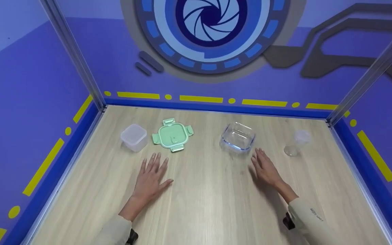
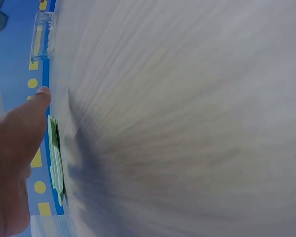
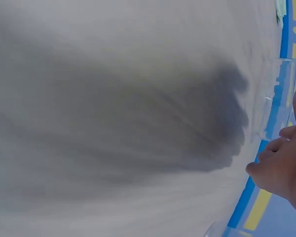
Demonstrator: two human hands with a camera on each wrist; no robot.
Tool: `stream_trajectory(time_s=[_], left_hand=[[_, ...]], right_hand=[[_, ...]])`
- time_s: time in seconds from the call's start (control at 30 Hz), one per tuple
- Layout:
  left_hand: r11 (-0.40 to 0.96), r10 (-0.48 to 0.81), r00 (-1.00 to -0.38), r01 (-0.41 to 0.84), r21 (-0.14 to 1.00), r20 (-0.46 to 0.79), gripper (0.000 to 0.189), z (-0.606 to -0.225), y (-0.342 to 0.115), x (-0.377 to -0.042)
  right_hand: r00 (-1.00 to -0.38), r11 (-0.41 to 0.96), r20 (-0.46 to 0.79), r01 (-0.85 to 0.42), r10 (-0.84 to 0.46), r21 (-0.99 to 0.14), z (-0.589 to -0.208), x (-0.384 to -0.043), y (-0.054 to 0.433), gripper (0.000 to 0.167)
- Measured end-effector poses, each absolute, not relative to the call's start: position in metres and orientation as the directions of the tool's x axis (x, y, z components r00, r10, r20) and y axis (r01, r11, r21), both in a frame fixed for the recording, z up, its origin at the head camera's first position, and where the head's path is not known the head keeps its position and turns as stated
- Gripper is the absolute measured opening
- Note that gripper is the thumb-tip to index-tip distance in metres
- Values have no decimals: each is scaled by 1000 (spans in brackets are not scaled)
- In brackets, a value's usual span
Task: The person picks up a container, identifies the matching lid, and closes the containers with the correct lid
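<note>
My left hand point(image 1: 150, 178) is palm down with its fingers spread, in front of a mint-green lid point(image 1: 173, 135) with a clip on each side. It holds nothing. To the lid's left stands a small translucent plastic box point(image 1: 134, 137). My right hand point(image 1: 265, 168), fingers loosely extended, is just in front of a square clear glass container point(image 1: 238, 137); whether the fingertips touch it I cannot tell. In the right wrist view the glass container point(image 3: 278, 98) lies beyond the fingers. The left wrist view shows the lid point(image 2: 55, 160) edge-on past my thumb.
At the right stands a clear stemmed piece point(image 1: 291, 150) with a round base and a whitish top, like a small goblet. The wooden tabletop point(image 1: 202, 197) is bounded by blue-purple panels point(image 1: 196, 90) at the back and both sides, with metal posts point(image 1: 80, 58) at the corners.
</note>
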State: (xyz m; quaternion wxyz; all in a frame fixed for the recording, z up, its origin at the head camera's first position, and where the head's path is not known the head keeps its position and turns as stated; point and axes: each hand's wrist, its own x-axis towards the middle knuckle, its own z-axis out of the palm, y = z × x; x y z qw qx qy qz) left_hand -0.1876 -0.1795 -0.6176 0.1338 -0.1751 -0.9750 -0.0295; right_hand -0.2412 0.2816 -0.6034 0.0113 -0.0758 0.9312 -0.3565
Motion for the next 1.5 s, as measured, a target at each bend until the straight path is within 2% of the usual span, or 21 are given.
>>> stream_trajectory(time_s=[0.37,0.6,0.8,0.93,1.2,1.5], left_hand=[[928,314,-925,347,134,215,77,-623,-180,-186],[920,328,-922,361,152,205,75,-616,-180,-185],[921,330,-920,363,144,210,75,-614,-182,-188],[921,321,-925,355,158,206,74,-616,-183,-187],[915,323,-928,356,191,184,75,-617,-182,-187],[910,323,-932,353,216,165,74,-612,-178,-192]], right_hand=[[-995,512,-97,85,4,-855,-601,-275,257,59],[-991,399,-113,132,72,-907,-602,-284,247,59],[-979,382,-136,186,153,-906,-597,-288,247,55],[-977,354,-170,205,127,-912,-594,-291,247,53],[-967,133,-251,253,30,-958,-592,-289,251,53],[-961,112,-247,233,-126,-966,-593,-278,254,55]])
